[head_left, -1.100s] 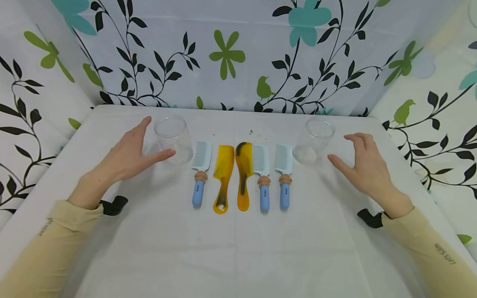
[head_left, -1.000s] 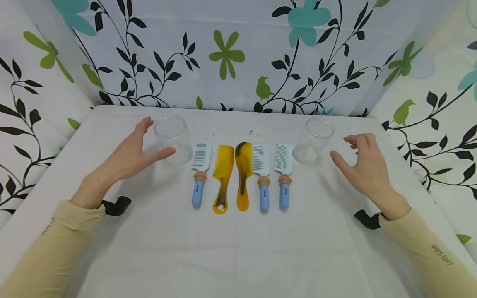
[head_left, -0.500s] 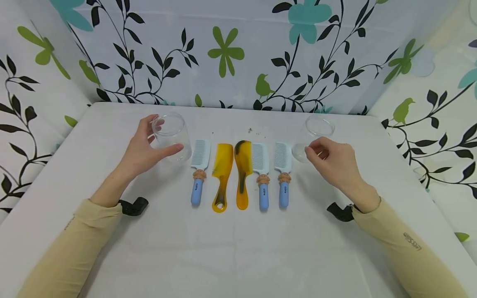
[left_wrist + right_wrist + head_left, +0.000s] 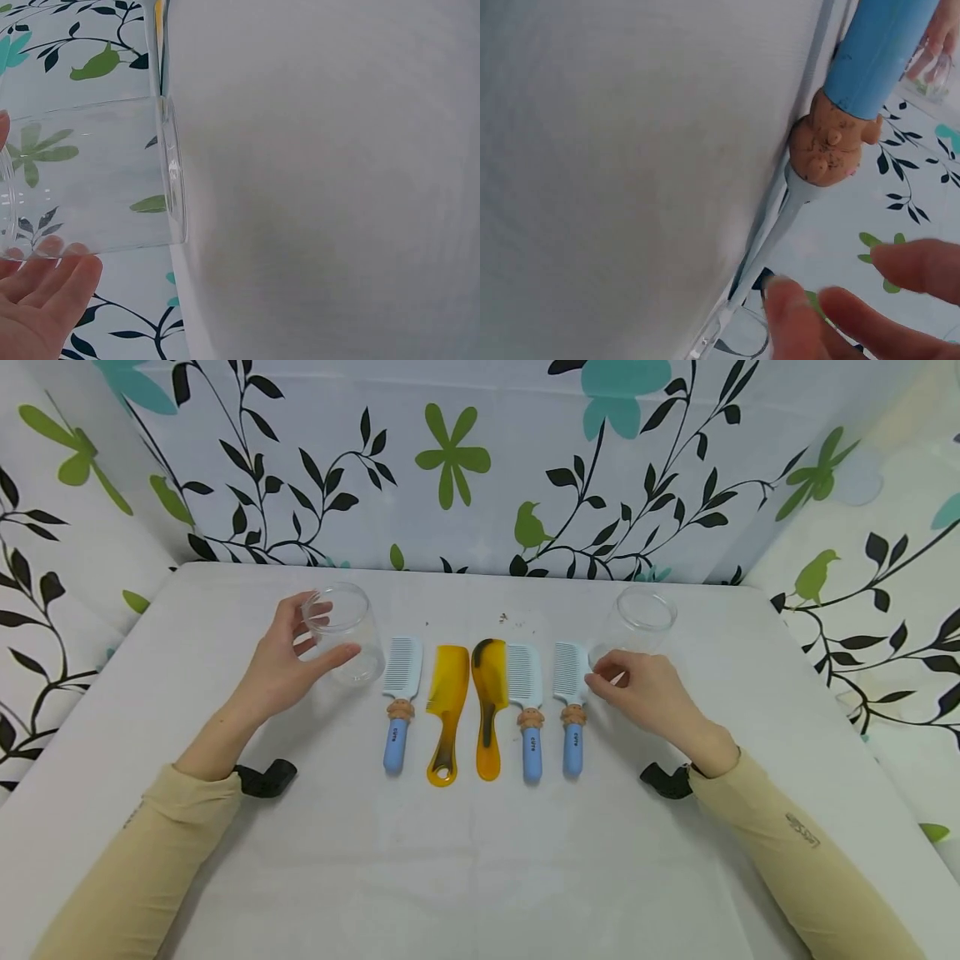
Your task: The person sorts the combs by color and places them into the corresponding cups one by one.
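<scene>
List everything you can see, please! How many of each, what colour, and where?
Figure-handled combs: 3, blue with brown figures, row's left end and right side
Handled amber combs: 2, dark-marked, mid-row
Clear cups: 2, colourless, near each row end
Crumbs: several, brown, behind row
Table: 1, white, underneath
Leaf-print fabric: panels uncertain, white with black, green, turquoise, behind and beside table
Wrist gear: 2, black, at cuffs
Sleeves: 2, beige, forearms
Left hand: 1, bare, around left cup
Right hand: 1, bare, at rightmost comb's head

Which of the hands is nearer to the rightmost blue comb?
Right. The right hand is beside that comb; the left hand is farther left, around a clear cup.
</scene>
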The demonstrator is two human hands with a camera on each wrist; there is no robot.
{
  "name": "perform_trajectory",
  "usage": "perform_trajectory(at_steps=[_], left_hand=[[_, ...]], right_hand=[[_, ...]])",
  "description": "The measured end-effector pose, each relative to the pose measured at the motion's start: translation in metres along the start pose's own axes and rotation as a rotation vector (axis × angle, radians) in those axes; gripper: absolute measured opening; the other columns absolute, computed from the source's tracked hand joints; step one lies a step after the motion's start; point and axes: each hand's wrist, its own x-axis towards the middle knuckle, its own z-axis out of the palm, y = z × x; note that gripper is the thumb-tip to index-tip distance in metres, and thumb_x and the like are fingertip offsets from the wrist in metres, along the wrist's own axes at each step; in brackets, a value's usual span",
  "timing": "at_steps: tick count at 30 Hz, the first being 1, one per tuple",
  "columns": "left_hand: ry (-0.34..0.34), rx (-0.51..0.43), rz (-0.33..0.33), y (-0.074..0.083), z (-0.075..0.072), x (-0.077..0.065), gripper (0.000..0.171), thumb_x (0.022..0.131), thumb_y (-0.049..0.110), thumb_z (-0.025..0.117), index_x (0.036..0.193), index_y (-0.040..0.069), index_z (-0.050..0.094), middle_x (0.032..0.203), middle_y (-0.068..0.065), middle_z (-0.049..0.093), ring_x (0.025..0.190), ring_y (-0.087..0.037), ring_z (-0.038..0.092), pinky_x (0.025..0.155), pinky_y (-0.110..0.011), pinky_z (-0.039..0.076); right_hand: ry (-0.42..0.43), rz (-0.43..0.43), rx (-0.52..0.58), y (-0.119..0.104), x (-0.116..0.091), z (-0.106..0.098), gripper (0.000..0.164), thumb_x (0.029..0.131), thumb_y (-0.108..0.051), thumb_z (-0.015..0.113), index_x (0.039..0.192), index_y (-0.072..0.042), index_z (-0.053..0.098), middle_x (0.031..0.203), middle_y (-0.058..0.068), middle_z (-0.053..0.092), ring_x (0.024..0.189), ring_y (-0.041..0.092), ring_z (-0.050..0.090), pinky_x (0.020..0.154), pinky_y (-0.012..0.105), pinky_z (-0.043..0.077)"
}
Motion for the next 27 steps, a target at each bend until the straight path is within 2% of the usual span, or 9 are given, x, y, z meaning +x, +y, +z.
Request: perform_trajectory(at_steps=[4, 7, 15, 20, 27], left_hand=[[-0.009, 0.024, 0.008, 0.001, 0.000, -0.001, 0.092, 0.092, 0.033, 0.073, 0.157, 0.008, 0.012, 0.157, -0.016, 0.035, 0.146, -0.038, 0.032, 0.119, -0.053, 0.032], [-0.008, 0.033, 0.016, 0.001, 0.000, -0.002, 0.090, 0.093, 0.032, 0.072, 0.156, 0.007, 0.013, 0.157, -0.015, 0.035, 0.145, -0.039, 0.033, 0.119, -0.053, 0.032], [-0.016, 0.046, 0.029, 0.001, 0.002, -0.003, 0.088, 0.094, 0.031, 0.070, 0.156, 0.007, 0.012, 0.157, -0.016, 0.034, 0.144, -0.039, 0.033, 0.118, -0.055, 0.032], [-0.015, 0.051, 0.024, 0.001, 0.001, -0.004, 0.089, 0.094, 0.032, 0.070, 0.156, 0.008, 0.010, 0.158, -0.016, 0.033, 0.145, -0.040, 0.033, 0.118, -0.056, 0.032], [-0.021, 0.046, 0.026, 0.001, 0.002, -0.003, 0.089, 0.094, 0.031, 0.070, 0.157, 0.009, 0.010, 0.158, -0.017, 0.033, 0.145, -0.040, 0.032, 0.118, -0.056, 0.032]], right_hand=[[-0.131, 0.044, 0.044, 0.004, 0.002, 0.003, 0.028, 0.097, -0.029, 0.064, 0.113, -0.006, 0.069, 0.107, 0.012, 0.071, 0.077, 0.021, 0.064, 0.063, 0.028, 0.051], [-0.176, 0.076, 0.091, 0.007, 0.004, 0.005, 0.031, 0.098, -0.030, 0.063, 0.117, -0.006, 0.067, 0.113, 0.013, 0.070, 0.078, 0.019, 0.066, 0.066, 0.029, 0.053], [-0.221, 0.135, 0.222, 0.011, 0.007, 0.007, 0.041, 0.100, -0.035, 0.060, 0.128, -0.006, 0.063, 0.121, 0.014, 0.066, 0.081, 0.016, 0.072, 0.078, 0.030, 0.051], [-0.243, 0.151, 0.307, 0.016, 0.011, 0.010, 0.042, 0.100, -0.037, 0.060, 0.130, -0.008, 0.063, 0.118, 0.013, 0.068, 0.084, 0.019, 0.071, 0.082, 0.032, 0.052], [-0.270, 0.178, 0.506, 0.023, 0.011, 0.016, 0.037, 0.101, -0.028, 0.059, 0.130, -0.004, 0.062, 0.117, 0.017, 0.068, 0.087, 0.021, 0.072, 0.085, 0.028, 0.056]])
